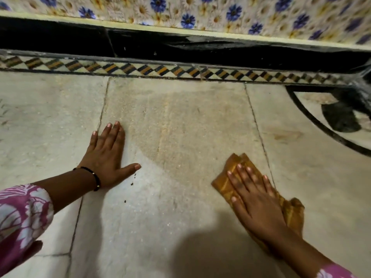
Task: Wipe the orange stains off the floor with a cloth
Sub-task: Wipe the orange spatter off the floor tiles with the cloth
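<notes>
On a pale stone floor (140,217), a right hand (259,203) presses an orange cloth (228,185) flat beneath spread fingers (241,175); the left hand (106,155) rests open, empty, beside orange-tinged stains (180,127).

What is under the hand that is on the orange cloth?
Under the right hand lies the orange cloth, pressed flat on the floor. Cloth edges stick out around the hand. The floor beneath the cloth is covered, so any stain there cannot be seen.
</notes>
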The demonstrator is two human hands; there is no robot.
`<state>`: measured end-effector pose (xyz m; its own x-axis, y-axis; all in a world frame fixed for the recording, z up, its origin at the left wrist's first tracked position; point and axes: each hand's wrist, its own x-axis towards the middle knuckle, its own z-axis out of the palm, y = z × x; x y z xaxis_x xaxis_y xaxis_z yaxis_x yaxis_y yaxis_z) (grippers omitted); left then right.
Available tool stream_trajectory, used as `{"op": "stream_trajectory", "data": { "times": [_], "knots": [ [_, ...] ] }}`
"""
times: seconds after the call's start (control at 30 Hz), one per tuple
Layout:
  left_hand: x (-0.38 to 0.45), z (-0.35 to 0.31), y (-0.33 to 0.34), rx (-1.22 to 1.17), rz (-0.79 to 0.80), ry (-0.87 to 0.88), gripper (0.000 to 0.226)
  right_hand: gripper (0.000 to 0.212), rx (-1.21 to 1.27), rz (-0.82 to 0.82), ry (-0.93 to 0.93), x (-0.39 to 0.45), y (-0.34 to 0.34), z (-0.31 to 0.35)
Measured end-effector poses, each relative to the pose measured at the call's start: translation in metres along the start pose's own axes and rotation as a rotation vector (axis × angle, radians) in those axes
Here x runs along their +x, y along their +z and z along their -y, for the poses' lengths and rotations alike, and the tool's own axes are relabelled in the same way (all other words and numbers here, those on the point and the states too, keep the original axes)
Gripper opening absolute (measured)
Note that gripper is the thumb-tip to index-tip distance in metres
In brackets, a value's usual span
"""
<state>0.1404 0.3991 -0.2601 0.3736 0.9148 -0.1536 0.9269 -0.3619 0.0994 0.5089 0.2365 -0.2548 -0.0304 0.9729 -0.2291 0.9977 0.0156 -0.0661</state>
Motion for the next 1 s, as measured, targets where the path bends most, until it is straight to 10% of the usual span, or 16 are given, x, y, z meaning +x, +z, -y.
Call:
{"op": "stream_trajectory", "data": {
  "times": [0.3,0.67,1.0],
  "knots": [
    [0.015,-0.046,-0.008,0.040,0.020,0.253,0.093,0.060,0.159,-0.074,0.751,0.067,-0.018,-0.039],
    [0.013,-0.071,-0.029,0.166,-0.011,0.320,0.089,0.057,0.051,0.132,-0.439,-0.007,-0.011,0.060],
    [-0.013,-0.152,0.004,0.061,0.039,0.712,0.075,0.077,0.014,-0.001,-0.258,-0.056,-0.007,-0.053]
  ]
}}
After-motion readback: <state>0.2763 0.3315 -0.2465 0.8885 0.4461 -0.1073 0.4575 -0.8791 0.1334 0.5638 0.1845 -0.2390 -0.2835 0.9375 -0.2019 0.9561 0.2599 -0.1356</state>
